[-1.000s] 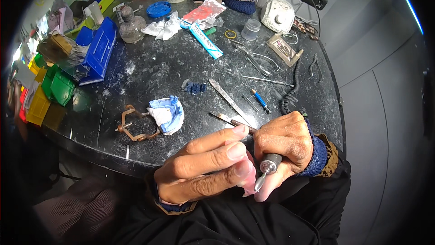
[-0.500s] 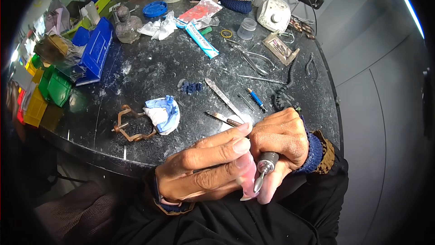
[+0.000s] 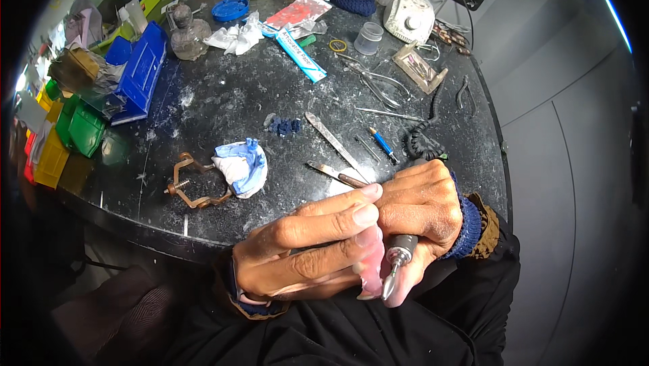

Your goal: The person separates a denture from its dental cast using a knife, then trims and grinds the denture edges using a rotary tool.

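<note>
My left hand [image 3: 307, 251] is closed round a pink denture [image 3: 371, 268], pinching it between the fingers; a few pale teeth show along its lower left edge. Wrapped in the fingers of my right hand [image 3: 422, 207] is a dark rotary handpiece [image 3: 401, 245]. Its silver bur [image 3: 389, 285] points downward just right of the denture's lower end; whether the two touch I cannot tell. My left fingertips rest against my right hand. Beyond the hands lie a wooden-handled knife [image 3: 330, 172] and a long flat metal spatula [image 3: 332, 144].
A dental cast on an articulator [image 3: 238, 168] sits left of the hands. Blue [image 3: 140, 78] and green [image 3: 80, 128] bins line the left edge. Pliers [image 3: 378, 87], a blue pen-like tool [image 3: 383, 144], a coiled cord [image 3: 423, 141] and a white control box [image 3: 410, 17] occupy the right side.
The handpiece and its bur have shifted slightly downward and to the right relative to the denture. Both hands keep their grips, and the things on the table lie as before.
</note>
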Action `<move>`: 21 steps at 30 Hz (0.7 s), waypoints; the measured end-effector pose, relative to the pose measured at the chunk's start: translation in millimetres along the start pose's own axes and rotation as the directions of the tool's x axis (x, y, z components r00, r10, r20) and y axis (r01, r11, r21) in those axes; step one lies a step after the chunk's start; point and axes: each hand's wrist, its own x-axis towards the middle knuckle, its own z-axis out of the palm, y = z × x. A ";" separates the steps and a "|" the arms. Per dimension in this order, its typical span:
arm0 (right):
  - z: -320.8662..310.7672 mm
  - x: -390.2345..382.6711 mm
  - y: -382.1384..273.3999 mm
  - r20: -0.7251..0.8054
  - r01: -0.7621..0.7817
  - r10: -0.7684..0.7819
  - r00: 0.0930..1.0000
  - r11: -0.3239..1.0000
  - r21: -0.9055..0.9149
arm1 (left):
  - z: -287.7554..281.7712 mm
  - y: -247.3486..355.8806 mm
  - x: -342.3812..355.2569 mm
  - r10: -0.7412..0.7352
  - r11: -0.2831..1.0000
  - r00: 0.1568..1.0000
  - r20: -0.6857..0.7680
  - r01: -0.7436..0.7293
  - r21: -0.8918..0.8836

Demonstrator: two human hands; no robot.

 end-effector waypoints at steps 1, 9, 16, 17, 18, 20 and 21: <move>-1.0 -0.4 -0.8 0.008 0.008 -0.008 1.000 1.000 -0.027 | 1.5 0.1 -0.4 -0.004 1.000 1.000 -0.012 0.004 -0.001; 5.3 -0.3 0.4 -0.057 -0.030 0.031 0.998 0.999 0.010 | 0.6 -3.1 2.0 0.057 0.998 0.998 -0.020 -0.057 0.033; 3.0 -2.1 0.8 -0.040 -0.013 0.011 0.999 0.999 -0.036 | 3.2 -3.1 0.3 0.010 1.000 0.999 -0.037 -0.010 0.009; 3.1 -2.3 0.5 -0.039 -0.014 0.012 0.999 0.999 -0.035 | 3.1 -2.9 0.4 0.009 1.000 0.999 -0.037 -0.009 0.008; 3.3 -2.3 0.1 -0.050 -0.009 0.007 0.999 0.999 -0.053 | 2.9 -2.6 0.4 0.002 1.000 0.999 -0.036 -0.002 -0.001; 4.0 -2.9 -0.3 -0.060 -0.006 0.001 0.998 0.997 -0.071 | 3.3 -1.4 0.5 -0.006 1.000 0.999 -0.035 0.005 -0.009; 4.7 -3.5 0.1 -0.065 0.004 -0.009 0.998 0.997 -0.080 | 4.1 -0.1 0.4 -0.019 1.000 0.999 -0.039 0.018 -0.012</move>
